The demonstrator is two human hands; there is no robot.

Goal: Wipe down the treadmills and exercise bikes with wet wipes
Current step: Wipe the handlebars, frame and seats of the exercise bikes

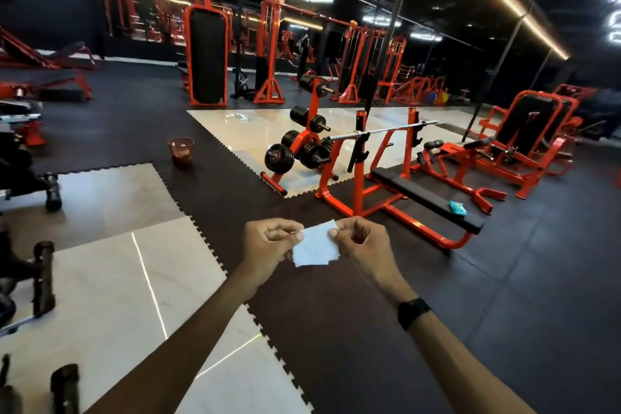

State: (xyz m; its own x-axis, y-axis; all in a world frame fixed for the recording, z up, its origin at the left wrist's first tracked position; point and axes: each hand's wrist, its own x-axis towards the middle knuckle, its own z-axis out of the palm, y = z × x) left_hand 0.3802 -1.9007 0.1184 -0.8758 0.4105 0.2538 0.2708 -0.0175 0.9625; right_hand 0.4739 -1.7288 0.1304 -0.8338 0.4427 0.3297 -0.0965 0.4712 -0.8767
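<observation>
Both hands pinched a white wet wipe at its upper corners: left hand, right hand. Beyond stood an orange bench press, a small teal packet, perhaps wipes, lying on its pad

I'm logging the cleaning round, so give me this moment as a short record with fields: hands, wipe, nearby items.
left hand: left hand pinches the wipe's left edge
right hand: right hand pinches its right edge
wipe: white wet wipe, spread between both hands, touching no machine
bench: black bench pad ahead, small teal packet lying on it
floor: brown bin standing on the mat
</observation>
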